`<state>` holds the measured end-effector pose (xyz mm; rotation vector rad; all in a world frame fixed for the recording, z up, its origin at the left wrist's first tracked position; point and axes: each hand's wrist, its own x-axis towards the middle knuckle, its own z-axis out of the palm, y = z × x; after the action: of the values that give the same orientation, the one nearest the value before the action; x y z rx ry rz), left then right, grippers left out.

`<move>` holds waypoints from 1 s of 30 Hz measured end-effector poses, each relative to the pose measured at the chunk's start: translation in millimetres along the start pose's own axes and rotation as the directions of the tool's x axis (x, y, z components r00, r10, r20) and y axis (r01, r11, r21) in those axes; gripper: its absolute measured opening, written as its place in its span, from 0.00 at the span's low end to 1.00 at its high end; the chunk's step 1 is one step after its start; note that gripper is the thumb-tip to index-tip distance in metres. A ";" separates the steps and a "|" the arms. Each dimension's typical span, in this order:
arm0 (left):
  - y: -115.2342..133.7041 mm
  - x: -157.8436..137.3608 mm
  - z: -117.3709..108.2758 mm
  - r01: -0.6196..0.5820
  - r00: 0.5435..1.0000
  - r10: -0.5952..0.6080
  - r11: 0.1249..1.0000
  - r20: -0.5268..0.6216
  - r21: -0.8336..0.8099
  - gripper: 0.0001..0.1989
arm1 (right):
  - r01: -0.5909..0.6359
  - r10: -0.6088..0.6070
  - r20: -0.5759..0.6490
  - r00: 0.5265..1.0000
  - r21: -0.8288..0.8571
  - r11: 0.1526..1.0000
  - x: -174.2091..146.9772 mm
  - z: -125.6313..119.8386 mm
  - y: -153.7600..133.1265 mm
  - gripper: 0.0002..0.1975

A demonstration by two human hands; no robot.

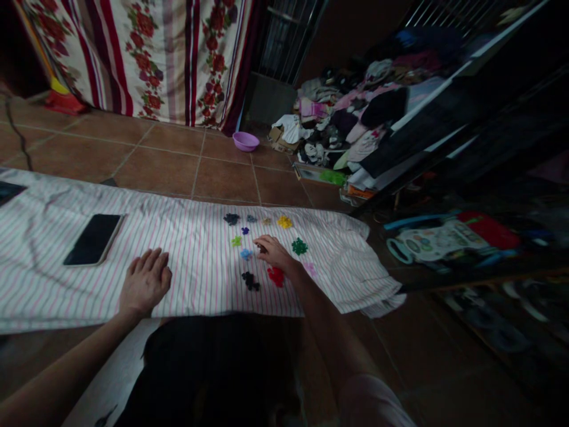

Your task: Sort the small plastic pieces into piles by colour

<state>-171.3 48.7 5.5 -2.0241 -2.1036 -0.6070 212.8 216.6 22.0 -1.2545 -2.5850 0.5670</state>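
My left hand (146, 282) lies flat on the striped cloth (200, 255), its fingers stretched out and holding nothing. Over the small coloured pieces, my right hand (274, 251) has its fingers curled together at a little brown cluster (261, 248); whether it grips any piece is hidden. Around it sit small piles sorted by colour: red (276, 276), black (250, 281), light blue (246, 254), lime green (236, 241), dark green (299, 246) and yellow (284, 221). Dark grey (231, 219), purple (245, 230), tan (267, 221) and pink (310, 269) piles lie there too.
A phone (94, 239) lies left of my left hand. Beyond the cloth, a purple basin (246, 141) stands on the tiled floor (169, 157) near a heap of clothes (347, 112). A floral curtain (169, 59) hangs at the back; a toy-like panel (438, 240) is at right.
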 end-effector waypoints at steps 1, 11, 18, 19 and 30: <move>-0.3 -0.1 0.4 -0.005 1.000 0.005 1.000 -0.006 0.007 0.22 | 0.018 -0.018 -0.023 1.000 0.016 1.000 -0.1 1.7 1.9 0.18; 0.9 0.2 -2.4 -0.018 1.000 0.018 0.999 0.004 0.037 0.22 | 0.013 0.022 -0.228 0.974 0.151 0.988 -5.3 20.6 10.7 0.12; 1.7 1.1 -5.1 -0.020 1.000 0.020 0.999 0.020 0.027 0.22 | -0.056 0.114 -0.244 0.963 0.232 0.971 -4.5 31.6 17.6 0.14; 2.0 1.3 -5.5 -0.019 1.000 0.019 1.000 0.023 0.024 0.22 | -0.052 0.110 -0.255 0.961 0.221 0.974 -4.7 33.2 18.2 0.14; 0.5 0.1 -1.8 -0.031 0.999 0.030 0.998 0.009 0.062 0.22 | -0.015 0.046 -0.298 0.954 0.106 0.994 -9.1 32.2 22.8 0.19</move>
<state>-171.1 48.1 7.3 -2.0248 -2.0651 -0.5230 223.2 214.3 -17.0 -1.2420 -2.2617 0.4669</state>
